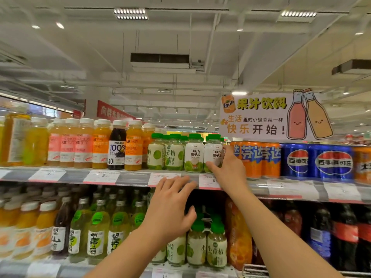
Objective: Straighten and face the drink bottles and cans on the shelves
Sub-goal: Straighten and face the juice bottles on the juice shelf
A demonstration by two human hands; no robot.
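On the top shelf (136, 177) stand several green-capped white bottles. My right hand (227, 169) grips the rightmost coconut water bottle (213, 152), thumb across its lower front and fingers round its right side. Its twin bottle (194, 155) stands just left, label facing out. Two lime juice bottles (173, 154) are further left, one turned sideways. My left hand (170, 209) hovers with fingers spread and holds nothing, in front of the shelf edge and the lower shelf's bottles.
Orange and pink juice bottles (80, 143) and a dark grape juice bottle (117, 145) fill the top shelf's left. Fanta cans (259, 159) and Pepsi cans (321, 161) stand right of my right hand. A juice sign (261, 117) hangs above. Green tea bottles (98, 231) and cola bottles (345, 233) fill the lower shelf.
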